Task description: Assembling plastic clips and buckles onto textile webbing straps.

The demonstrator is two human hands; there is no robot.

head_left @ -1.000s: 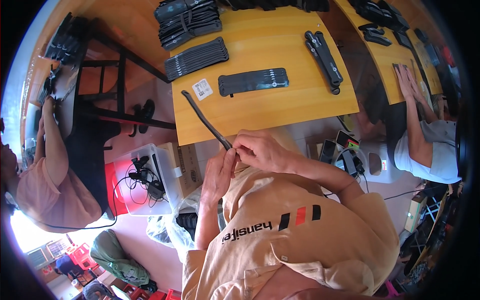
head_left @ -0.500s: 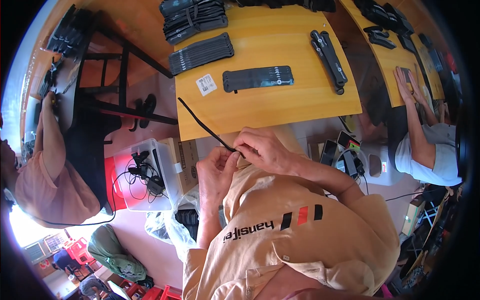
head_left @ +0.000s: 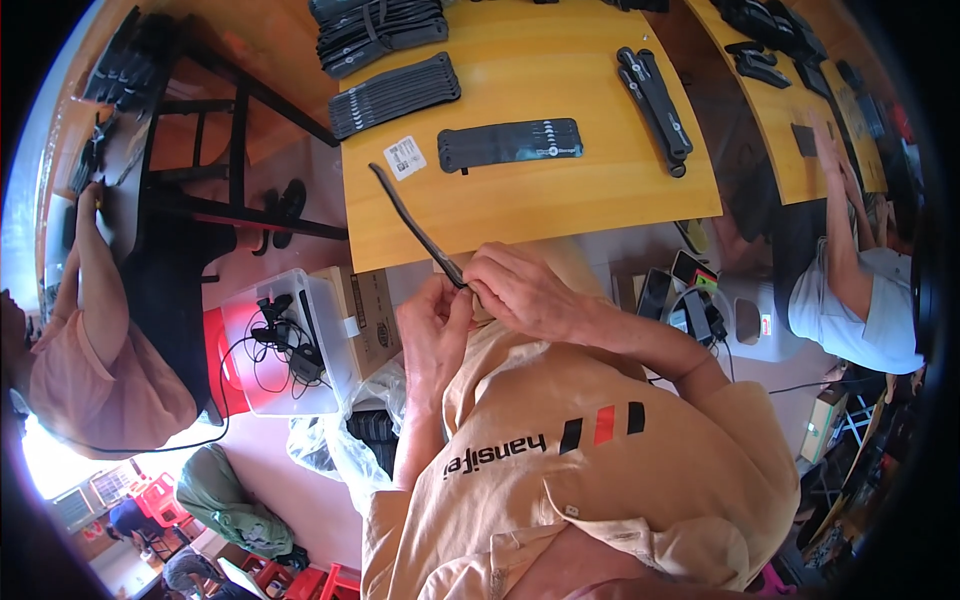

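Note:
In front of my chest, just off the table's near edge, I pinch one end of a narrow black strap (head_left: 410, 222) between both hands. My left hand (head_left: 434, 318) has thumb and fingers closed at that end. My right hand (head_left: 522, 288) grips the same end from the other side, fingertips meeting the left ones and hiding the tip. The strap's free length slants up and left over the yellow wooden table (head_left: 560, 215). Beyond it lie a flat black fabric strip (head_left: 500, 147) with pale markings and a small white printed label (head_left: 405, 157).
Stacked black strips (head_left: 395, 97) and a tied bundle (head_left: 385, 38) occupy the table's far left; more strips (head_left: 655, 112) lie right. A clear bin (head_left: 340, 355) with cables and a cardboard box (head_left: 372, 312) stand left below. Co-workers sit on both sides, one in pink (head_left: 110, 375), one in light blue (head_left: 860, 310).
The strap's free end has swung upward and slightly right, and its broader side shows. My hands stay pinched together at nearly the same place. The right-hand co-worker's hands have shifted.

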